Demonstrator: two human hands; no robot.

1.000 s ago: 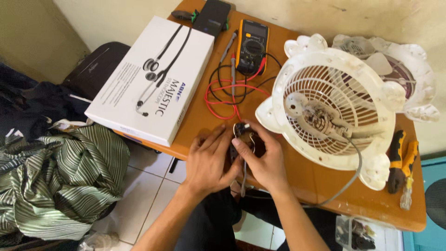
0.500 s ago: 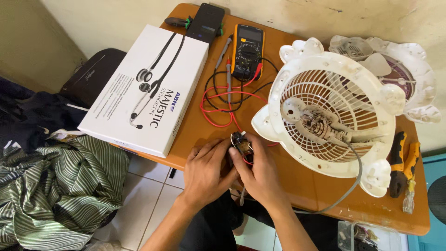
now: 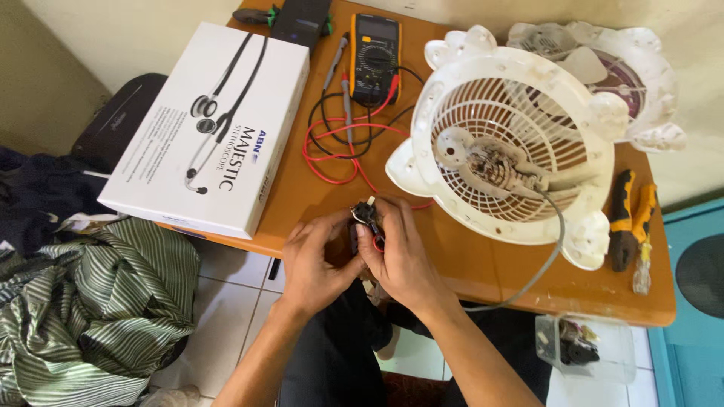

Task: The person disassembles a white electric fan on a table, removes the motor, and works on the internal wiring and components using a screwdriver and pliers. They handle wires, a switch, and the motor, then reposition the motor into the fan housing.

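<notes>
My left hand (image 3: 315,260) and my right hand (image 3: 402,260) meet over the near edge of the wooden table (image 3: 467,260). Together they hold a small dark electrical part (image 3: 366,217) with wires on it, fingers pinched around it. Red wire shows between my fingers. A white fan housing with its motor exposed (image 3: 505,154) lies just right of my hands. A grey cable (image 3: 547,249) runs from it off the table's edge. Red and black test leads (image 3: 339,139) coil beyond my hands, running to a multimeter (image 3: 375,56).
A large white box picturing a stethoscope (image 3: 211,128) fills the table's left side. Orange-handled pliers (image 3: 630,218) lie at the right. A second fan grille (image 3: 603,60) lies at the back right. Striped cloth (image 3: 90,309) is heaped on the floor, with a clear plastic container (image 3: 584,350) below the table.
Both hands have stayed together on the small part, turning it slightly. The camera has shifted, so the table sits a little differently in view.
</notes>
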